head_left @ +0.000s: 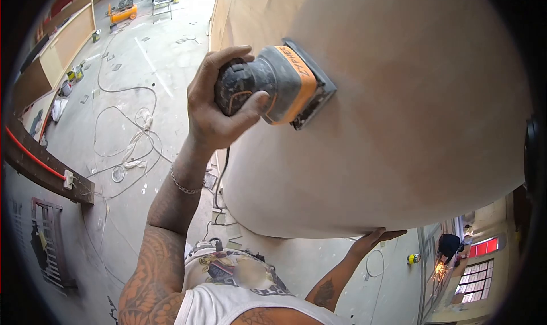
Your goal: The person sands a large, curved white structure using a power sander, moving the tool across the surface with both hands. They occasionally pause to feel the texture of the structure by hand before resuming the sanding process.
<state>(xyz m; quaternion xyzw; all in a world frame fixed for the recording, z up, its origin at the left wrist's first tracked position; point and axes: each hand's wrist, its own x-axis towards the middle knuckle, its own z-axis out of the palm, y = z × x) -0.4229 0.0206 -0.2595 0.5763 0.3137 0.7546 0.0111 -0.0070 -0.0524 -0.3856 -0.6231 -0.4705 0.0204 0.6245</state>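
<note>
My left hand (pixel 219 100) is closed round the body of an orange and black electric sander (pixel 279 86) marked ZYPHER. The sander's flat pad rests against a large curved panel (pixel 399 142), whose pale surface shows brownish patches. From the sander a black cord (pixel 224 177) hangs down behind my left wrist. My right hand (pixel 376 238) lies against the panel's lower edge, its fingers stretched out flat; part of it is hidden by the panel.
Cables (pixel 149 132) tangle across the dusty floor. An orange air compressor (pixel 123 13) and a stepladder (pixel 162 0) stand far back. At left is a dark beam (pixel 43 162) with a red line. Another person (pixel 450 245) works near flying sparks (pixel 440 270); a yellow can (pixel 413 259) stands nearby.
</note>
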